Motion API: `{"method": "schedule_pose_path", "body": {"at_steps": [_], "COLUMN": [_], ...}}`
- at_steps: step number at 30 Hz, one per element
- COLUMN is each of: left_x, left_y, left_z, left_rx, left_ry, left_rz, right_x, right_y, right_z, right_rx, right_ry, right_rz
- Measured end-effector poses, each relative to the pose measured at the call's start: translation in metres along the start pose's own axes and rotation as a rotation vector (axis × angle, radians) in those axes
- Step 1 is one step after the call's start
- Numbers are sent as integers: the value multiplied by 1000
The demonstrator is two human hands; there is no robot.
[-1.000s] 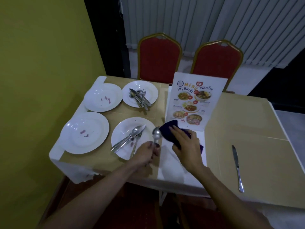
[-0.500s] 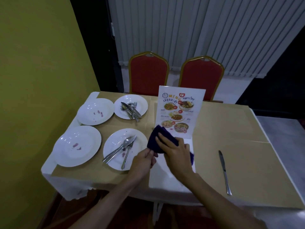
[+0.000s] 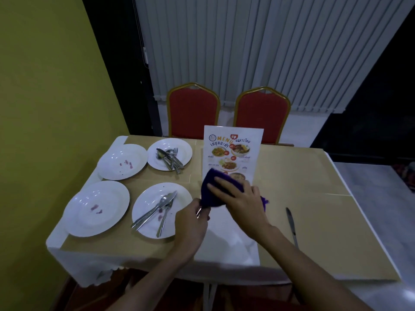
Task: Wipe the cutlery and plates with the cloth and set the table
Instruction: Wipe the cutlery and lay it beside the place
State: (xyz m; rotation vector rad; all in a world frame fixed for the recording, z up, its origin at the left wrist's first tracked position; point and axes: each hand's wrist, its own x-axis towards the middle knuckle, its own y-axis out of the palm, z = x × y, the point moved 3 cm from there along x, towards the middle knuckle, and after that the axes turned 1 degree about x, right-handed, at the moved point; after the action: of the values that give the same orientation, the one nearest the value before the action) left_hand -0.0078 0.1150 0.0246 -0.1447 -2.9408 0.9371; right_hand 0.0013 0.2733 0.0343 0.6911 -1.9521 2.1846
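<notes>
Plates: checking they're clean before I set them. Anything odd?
Yes. Reddish smears mark the far-left plate, the near-left plate and the near plate under the cutlery, so they look unwiped.

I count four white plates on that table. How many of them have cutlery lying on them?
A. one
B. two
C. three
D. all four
B: cutlery lies only on the near right plate and the far right plate; the near left plate and the far left plate carry just reddish smears.
</notes>
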Motion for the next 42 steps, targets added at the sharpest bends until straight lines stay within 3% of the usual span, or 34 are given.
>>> {"method": "schedule_pose_path", "body": {"at_steps": [2, 5, 9, 12, 14, 16, 18, 21, 24, 27, 31, 33, 36, 42], "left_x": [-1, -5, -9, -10, -13, -16, -10, 6, 17, 20, 18, 25, 45, 71], "left_y": [2, 0, 1, -3, -4, -4, -4, -1, 1, 6, 9, 5, -8, -6], "left_z": [-1, 3, 0, -1, 2, 5, 3, -3, -9, -7, -1, -1, -8, -34], "left_rx": [30, 21, -18, -38, -21, -71, -180, -490, -685, -674, -681, -744, -672, -413], "left_ry": [8, 6, -12, 10, 60, 77, 49, -154, -371, -493, -486, -434, -284, -86], "left_rz": [-22, -66, -62, -69, -50, -49, -22, 116, 247, 367, 459, 374, 106, -84], "right_x": [7, 3, 10, 2, 14, 31, 42, 37, 31, 28, 24, 21, 16, 10], "right_y": [1, 1, -1, -3, -6, -10, -18, -21, -16, -10, -2, -1, 1, -1], "right_z": [0, 16, -1, 16, -3, -23, -31, -23, -15, -12, -13, -13, -14, -15], "right_rx": [24, -31, 30, 3, 66, 310, 811, 1460, 1712, 1704, 1642, 1542, 1421, 1304], "right_ry": [144, -34, 158, 14, 135, 329, 571, 865, 822, 668, 698, 726, 771, 724], "right_rz": [4, 6, 105, 50, 101, 173, 167, 269, 394, 441, 360, 308, 242, 283]}}
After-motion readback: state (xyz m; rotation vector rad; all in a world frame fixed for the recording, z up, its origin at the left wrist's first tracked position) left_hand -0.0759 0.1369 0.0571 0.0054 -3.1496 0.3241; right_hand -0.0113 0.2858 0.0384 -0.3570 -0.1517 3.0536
